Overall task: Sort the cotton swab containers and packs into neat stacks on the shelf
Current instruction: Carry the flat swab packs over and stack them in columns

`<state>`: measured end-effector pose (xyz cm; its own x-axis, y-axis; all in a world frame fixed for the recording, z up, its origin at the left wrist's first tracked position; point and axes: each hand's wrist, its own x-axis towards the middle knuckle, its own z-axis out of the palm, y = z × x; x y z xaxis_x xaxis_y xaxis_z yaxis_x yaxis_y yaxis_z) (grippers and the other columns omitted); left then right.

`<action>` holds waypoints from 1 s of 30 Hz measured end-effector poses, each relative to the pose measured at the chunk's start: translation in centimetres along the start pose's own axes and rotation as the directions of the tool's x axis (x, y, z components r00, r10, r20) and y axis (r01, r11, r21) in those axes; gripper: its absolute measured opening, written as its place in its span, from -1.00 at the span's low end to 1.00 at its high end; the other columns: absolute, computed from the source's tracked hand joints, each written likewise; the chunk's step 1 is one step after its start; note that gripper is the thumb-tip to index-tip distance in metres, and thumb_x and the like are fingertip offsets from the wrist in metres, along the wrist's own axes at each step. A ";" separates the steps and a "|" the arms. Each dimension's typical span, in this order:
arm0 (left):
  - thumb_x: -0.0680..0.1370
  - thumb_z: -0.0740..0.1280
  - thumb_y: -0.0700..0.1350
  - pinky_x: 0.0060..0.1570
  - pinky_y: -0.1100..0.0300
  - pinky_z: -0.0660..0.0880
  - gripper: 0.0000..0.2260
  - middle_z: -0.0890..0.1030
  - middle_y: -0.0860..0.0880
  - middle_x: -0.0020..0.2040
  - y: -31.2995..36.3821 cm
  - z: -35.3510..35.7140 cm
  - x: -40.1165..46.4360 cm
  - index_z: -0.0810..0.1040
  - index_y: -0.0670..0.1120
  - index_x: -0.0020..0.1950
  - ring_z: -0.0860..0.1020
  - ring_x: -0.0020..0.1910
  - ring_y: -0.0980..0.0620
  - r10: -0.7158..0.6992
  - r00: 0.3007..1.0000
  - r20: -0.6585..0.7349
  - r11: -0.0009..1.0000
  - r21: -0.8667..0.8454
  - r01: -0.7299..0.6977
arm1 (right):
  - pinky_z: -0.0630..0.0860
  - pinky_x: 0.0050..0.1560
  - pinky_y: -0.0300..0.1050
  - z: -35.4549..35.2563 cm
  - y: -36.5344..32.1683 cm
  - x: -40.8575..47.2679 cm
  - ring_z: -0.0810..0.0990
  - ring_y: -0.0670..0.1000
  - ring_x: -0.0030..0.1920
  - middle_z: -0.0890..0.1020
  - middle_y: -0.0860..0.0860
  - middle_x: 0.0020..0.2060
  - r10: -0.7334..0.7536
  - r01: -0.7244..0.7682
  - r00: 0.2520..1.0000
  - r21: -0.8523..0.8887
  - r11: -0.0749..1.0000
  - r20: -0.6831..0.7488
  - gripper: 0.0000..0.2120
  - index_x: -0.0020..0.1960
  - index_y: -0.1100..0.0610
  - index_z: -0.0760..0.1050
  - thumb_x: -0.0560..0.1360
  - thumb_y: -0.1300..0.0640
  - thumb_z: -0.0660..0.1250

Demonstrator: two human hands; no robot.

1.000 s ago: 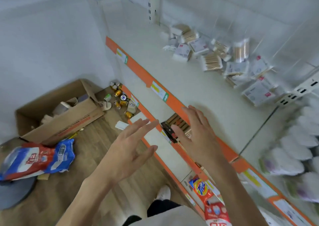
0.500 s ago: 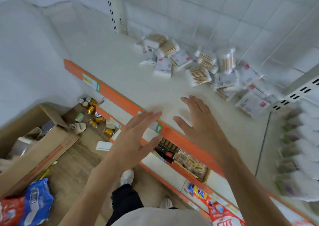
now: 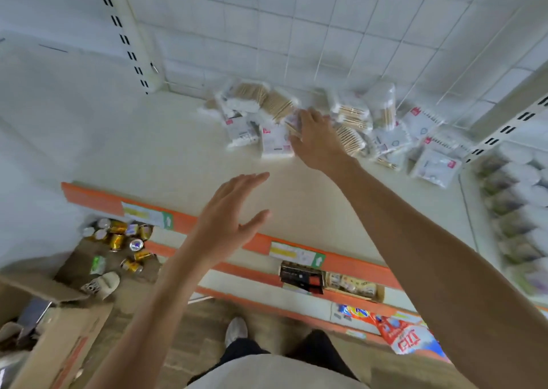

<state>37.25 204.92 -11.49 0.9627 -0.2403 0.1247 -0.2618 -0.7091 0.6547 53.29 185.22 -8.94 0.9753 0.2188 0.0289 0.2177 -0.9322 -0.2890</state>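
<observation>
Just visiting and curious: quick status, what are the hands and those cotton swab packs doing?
Right hand open, reaching into the swab pile. Left hand open, above the shelf edge, holding nothing. Packs unsorted, no stacks. Nothing in the way.

Legible text minimal; motion blur throughout. Red-and-blue bag [image 3: 410, 336] at 5 o'clock: large white characters, not decipherable. Price labels [image 3: 296, 253] on orange shelf edge [image 3: 98, 198]: green panel with white arrow, print unreadable. Swab packs [image 3: 274, 139]: red tags, unreadable.
</observation>
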 end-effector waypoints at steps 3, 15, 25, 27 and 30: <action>0.60 0.34 0.05 0.31 0.40 0.12 -0.48 0.39 0.10 0.46 -1.3 0.1 1.7 0.30 0.07 0.55 0.32 0.44 0.15 0.029 0.999 0.013 0.999 -0.020 -0.029 | 0.42 0.25 0.11 0.8 0.0 -1.7 0.44 0.25 0.31 0.43 0.20 0.34 0.041 -0.041 0.999 -0.037 0.998 0.012 -0.57 0.39 0.17 0.34 0.61 0.01 0.31; 0.55 0.37 -0.13 0.48 0.02 0.16 -0.45 0.23 -0.14 0.57 -3.4 1.9 11.3 0.33 -0.13 0.52 0.20 0.54 -0.13 0.088 0.987 0.135 0.982 0.155 -0.108 | 0.47 0.25 0.02 1.8 -1.5 -11.2 0.40 0.10 0.34 0.45 0.07 0.35 0.169 -0.163 0.983 -0.078 0.983 0.072 -0.59 0.41 0.10 0.45 0.57 0.20 0.30; 0.56 0.33 -0.08 0.52 -0.11 0.14 -0.50 0.26 -0.14 0.56 -4.7 2.8 11.5 0.35 -0.10 0.49 0.15 0.58 -0.14 0.174 0.974 0.145 0.946 0.249 -0.206 | 0.48 0.21 0.00 1.9 -2.8 -12.0 0.37 0.13 0.31 0.44 0.10 0.29 0.241 -0.234 0.969 -0.103 0.967 0.057 -0.67 0.37 0.14 0.45 0.63 0.11 0.23; 0.59 0.31 -0.08 0.49 -0.09 0.21 -0.55 0.32 -0.12 0.53 -4.8 2.4 10.7 0.38 -0.10 0.47 0.20 0.56 -0.12 0.193 0.969 0.153 0.948 0.225 -0.224 | 0.49 0.20 -0.01 1.7 -2.7 -12.2 0.38 0.11 0.31 0.45 0.08 0.28 0.254 -0.252 0.966 -0.055 0.966 0.040 -0.66 0.37 0.12 0.47 0.61 0.08 0.27; 0.59 0.26 -0.05 0.38 -0.14 0.36 -0.63 0.43 -0.08 0.47 -4.5 1.4 8.5 0.49 -0.05 0.39 0.29 0.53 -0.09 0.181 0.973 0.146 0.962 0.178 -0.206 | 0.46 0.14 -0.07 1.6 -2.7 -13.2 0.44 0.09 0.24 0.51 0.06 0.21 0.303 -0.302 0.953 0.091 0.949 -0.003 -0.66 0.33 0.11 0.53 0.58 0.06 0.35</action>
<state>46.52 205.10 -14.45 0.8789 -0.4587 0.1312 -0.4623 -0.7509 0.4716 39.71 185.32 -10.02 0.9955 -0.0754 -0.0570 -0.0912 -0.9244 -0.3704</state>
